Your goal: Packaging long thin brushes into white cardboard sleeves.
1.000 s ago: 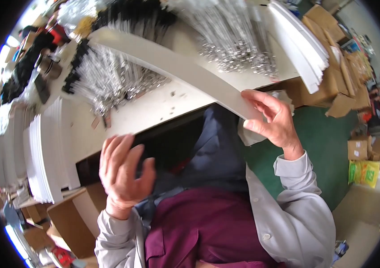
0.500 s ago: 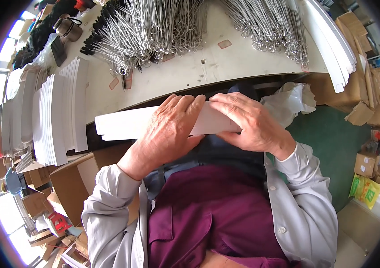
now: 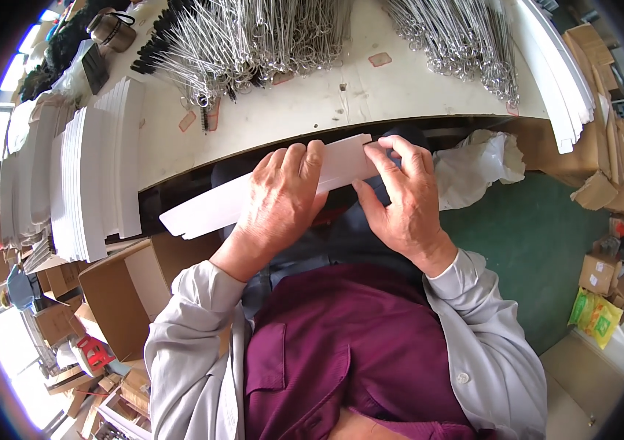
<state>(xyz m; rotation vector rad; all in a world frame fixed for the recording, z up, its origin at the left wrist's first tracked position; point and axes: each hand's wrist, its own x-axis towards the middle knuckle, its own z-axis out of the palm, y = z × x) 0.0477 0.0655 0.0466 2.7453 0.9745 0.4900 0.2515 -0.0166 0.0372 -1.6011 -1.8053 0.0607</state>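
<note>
A long, narrow white cardboard box (image 3: 213, 205) is held above my lap, slanting up to the right. My left hand (image 3: 280, 192) wraps its middle from above, with the thumb mostly hidden underneath. At the box's right end is my right hand (image 3: 409, 192), fingertips bent at the far corner and thumb at the near edge, gripping that end lightly. Part of the end is hidden behind those fingers. Beyond the box, on the table, lie heaps of thin wire brushes (image 3: 253, 55) with looped metal ends and black bristles.
Stacks of flat white boxes (image 3: 85, 176) stand on the pale table (image 3: 268, 136) at left; more white strips (image 3: 558, 77) lie at right. A metal flask (image 3: 112, 31) is at the far left. An open carton (image 3: 118, 290) and a crumpled plastic bag (image 3: 481, 167) flank me.
The white box has tilted, its right end rising and its left end dropping slightly. My right hand has drawn back to the box's end, its thumb and fingers farther apart.
</note>
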